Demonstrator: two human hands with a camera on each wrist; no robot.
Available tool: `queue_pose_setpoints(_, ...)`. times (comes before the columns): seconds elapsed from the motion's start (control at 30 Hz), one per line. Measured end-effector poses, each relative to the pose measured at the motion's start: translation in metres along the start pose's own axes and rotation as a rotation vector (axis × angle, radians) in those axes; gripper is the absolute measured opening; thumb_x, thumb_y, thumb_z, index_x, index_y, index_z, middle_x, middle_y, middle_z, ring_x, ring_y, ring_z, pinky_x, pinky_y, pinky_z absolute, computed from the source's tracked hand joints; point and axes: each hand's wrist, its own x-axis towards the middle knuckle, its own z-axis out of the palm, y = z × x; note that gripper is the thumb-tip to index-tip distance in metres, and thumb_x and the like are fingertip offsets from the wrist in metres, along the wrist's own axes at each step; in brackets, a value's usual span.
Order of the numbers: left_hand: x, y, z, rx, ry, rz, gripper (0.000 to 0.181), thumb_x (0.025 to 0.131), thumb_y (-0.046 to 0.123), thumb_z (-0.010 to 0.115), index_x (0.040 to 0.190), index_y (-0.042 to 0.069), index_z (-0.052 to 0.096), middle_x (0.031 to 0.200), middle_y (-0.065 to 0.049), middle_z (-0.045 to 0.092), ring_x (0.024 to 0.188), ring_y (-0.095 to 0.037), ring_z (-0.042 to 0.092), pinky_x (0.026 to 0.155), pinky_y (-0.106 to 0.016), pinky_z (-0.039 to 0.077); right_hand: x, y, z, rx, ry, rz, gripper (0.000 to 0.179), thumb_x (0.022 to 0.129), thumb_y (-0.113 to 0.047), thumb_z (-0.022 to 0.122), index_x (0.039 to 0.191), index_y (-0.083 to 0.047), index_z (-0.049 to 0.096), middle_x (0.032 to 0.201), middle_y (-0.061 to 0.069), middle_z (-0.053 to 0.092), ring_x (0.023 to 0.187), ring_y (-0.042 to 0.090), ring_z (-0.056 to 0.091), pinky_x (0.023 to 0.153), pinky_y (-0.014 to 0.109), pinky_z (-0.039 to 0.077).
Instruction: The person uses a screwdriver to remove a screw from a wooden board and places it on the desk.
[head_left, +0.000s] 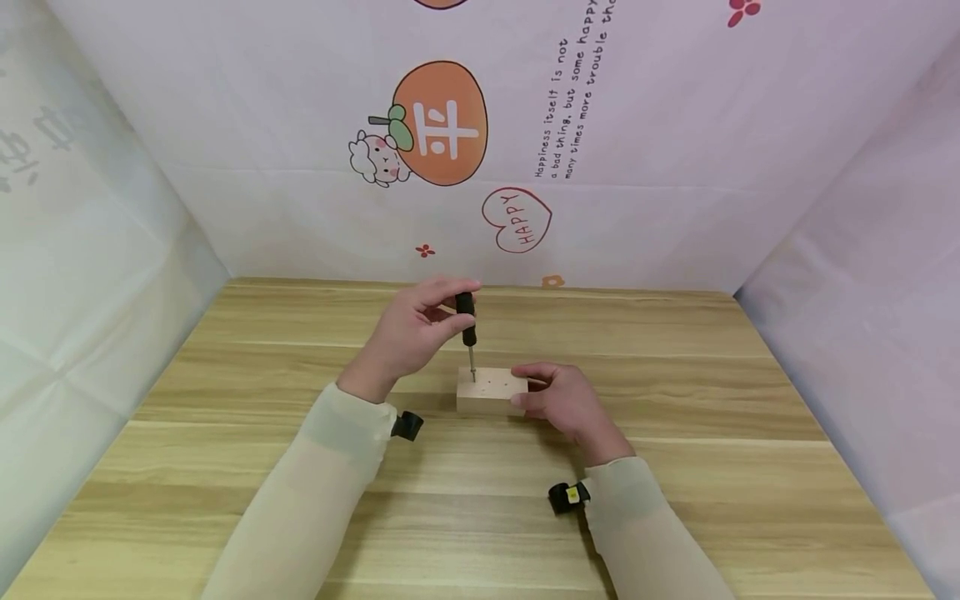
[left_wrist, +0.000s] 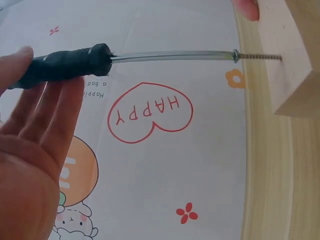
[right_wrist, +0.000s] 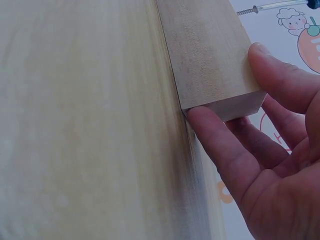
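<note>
A pale wooden block (head_left: 489, 406) lies on the table, several small dark holes in its upper face. In the left wrist view a threaded screw (left_wrist: 260, 57) stands upright in the block, most of its thread exposed. The tip of a screwdriver (left_wrist: 170, 56) with a black handle meets the screw's head. My left hand (head_left: 408, 333) holds that handle between thumb and fingers, above the block's left end. At the block's right end, my right hand (head_left: 566, 404) grips it with thumb and fingers; the right wrist view shows one fingertip against the end face near the tabletop.
The wood-grain table (head_left: 675, 517) reaches back to a white printed cloth (head_left: 637, 208), with more cloth at both sides. Black wrist cameras are strapped at the left sleeve (head_left: 330, 450) and the right sleeve (head_left: 637, 517).
</note>
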Motion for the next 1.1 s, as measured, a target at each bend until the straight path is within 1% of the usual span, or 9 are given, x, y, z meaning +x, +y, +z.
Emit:
queue_pose_setpoints(0.1, -0.0005, 0.0008, 0.0004, 0.012, 0.012, -0.002, 0.040, 0.090, 0.001, 0.074, 0.128, 0.006, 0.068, 0.109, -0.005, 0.063, 0.096, -0.022, 0.062, 0.079, -0.034, 0.058, 0.0003, 0.0005, -0.0001, 0.005, 0.001, 0.003, 0.040, 0.081, -0.006, 0.083, 0.118, -0.016, 0.075, 0.129, 0.009, 0.061, 0.105, 0.025, 0.062, 0.076, 0.036, 0.059)
queue_pose_setpoints(0.3, -0.0026, -0.0012, -0.0011, -0.001, -0.018, 0.021, 0.039, 0.094, -0.003, 0.065, 0.132, 0.004, 0.064, 0.118, -0.010, 0.063, 0.101, -0.020, 0.063, 0.084, -0.035, 0.057, 0.0010, 0.0010, -0.0007, 0.015, 0.001, -0.003, 0.040, 0.080, -0.006, 0.084, 0.118, -0.015, 0.075, 0.129, 0.011, 0.061, 0.106, 0.025, 0.062, 0.076, 0.036, 0.059)
queue_pose_setpoints(0.47, -0.0014, -0.0022, -0.0014, 0.047, 0.002, 0.055, 0.045, 0.090, -0.001, 0.072, 0.134, 0.003, 0.063, 0.112, -0.010, 0.063, 0.093, -0.021, 0.063, 0.079, -0.034, 0.057, 0.0007, 0.0009, -0.0006, 0.019, 0.004, -0.002, 0.040, 0.080, -0.005, 0.084, 0.118, -0.016, 0.075, 0.129, 0.010, 0.060, 0.103, 0.025, 0.063, 0.075, 0.036, 0.059)
queue_pose_setpoints(0.6, -0.0024, -0.0026, -0.0008, -0.018, -0.005, 0.067, 0.046, 0.091, -0.006, 0.069, 0.135, 0.001, 0.061, 0.118, -0.011, 0.062, 0.101, -0.026, 0.063, 0.082, -0.036, 0.057, 0.0002, 0.0000, -0.0006, 0.018, 0.003, -0.002, 0.040, 0.080, -0.005, 0.084, 0.118, -0.016, 0.075, 0.130, 0.010, 0.060, 0.103, 0.025, 0.063, 0.075, 0.036, 0.059)
queue_pose_setpoints(0.7, -0.0035, -0.0029, -0.0004, -0.057, -0.008, 0.054, 0.044, 0.093, -0.007, 0.065, 0.136, 0.002, 0.060, 0.120, -0.010, 0.064, 0.104, -0.029, 0.064, 0.084, -0.036, 0.056, -0.0001, -0.0006, -0.0008, 0.021, 0.003, -0.005, 0.041, 0.080, -0.005, 0.084, 0.118, -0.015, 0.075, 0.130, 0.011, 0.060, 0.104, 0.025, 0.063, 0.075, 0.036, 0.059)
queue_pose_setpoints(0.83, -0.0029, -0.0033, 0.0002, -0.015, 0.023, 0.052, 0.047, 0.090, -0.004, 0.071, 0.135, 0.003, 0.062, 0.113, -0.010, 0.064, 0.095, -0.025, 0.066, 0.079, -0.034, 0.057, -0.0002, 0.0000, -0.0011, 0.019, 0.007, -0.006, 0.041, 0.080, -0.005, 0.084, 0.118, -0.016, 0.075, 0.130, 0.010, 0.060, 0.103, 0.025, 0.063, 0.074, 0.036, 0.059)
queue_pose_setpoints(0.9, -0.0023, -0.0037, 0.0010, 0.009, 0.030, 0.067, 0.049, 0.087, -0.004, 0.074, 0.134, 0.003, 0.063, 0.111, -0.009, 0.063, 0.092, -0.022, 0.065, 0.078, -0.034, 0.057, 0.0000, 0.0005, -0.0008, 0.022, 0.006, -0.004, 0.041, 0.079, -0.005, 0.084, 0.118, -0.016, 0.075, 0.129, 0.010, 0.060, 0.102, 0.025, 0.063, 0.074, 0.036, 0.059)
queue_pose_setpoints(0.97, -0.0019, -0.0045, 0.0019, 0.002, 0.019, 0.090, 0.048, 0.087, -0.005, 0.074, 0.134, 0.002, 0.063, 0.113, -0.010, 0.063, 0.094, -0.022, 0.064, 0.079, -0.035, 0.058, 0.0001, 0.0010, -0.0008, 0.023, 0.006, -0.004, 0.041, 0.080, -0.005, 0.084, 0.118, -0.015, 0.075, 0.129, 0.010, 0.060, 0.102, 0.025, 0.063, 0.074, 0.036, 0.059)
queue_pose_setpoints(1.1, -0.0021, -0.0036, 0.0024, -0.061, -0.026, 0.100, 0.045, 0.091, -0.008, 0.064, 0.135, 0.001, 0.061, 0.120, -0.011, 0.062, 0.102, -0.032, 0.065, 0.083, -0.038, 0.057, 0.0000, 0.0007, -0.0007, 0.031, 0.004, 0.003, 0.041, 0.079, -0.005, 0.084, 0.118, -0.015, 0.075, 0.129, 0.009, 0.061, 0.104, 0.025, 0.062, 0.076, 0.036, 0.059)
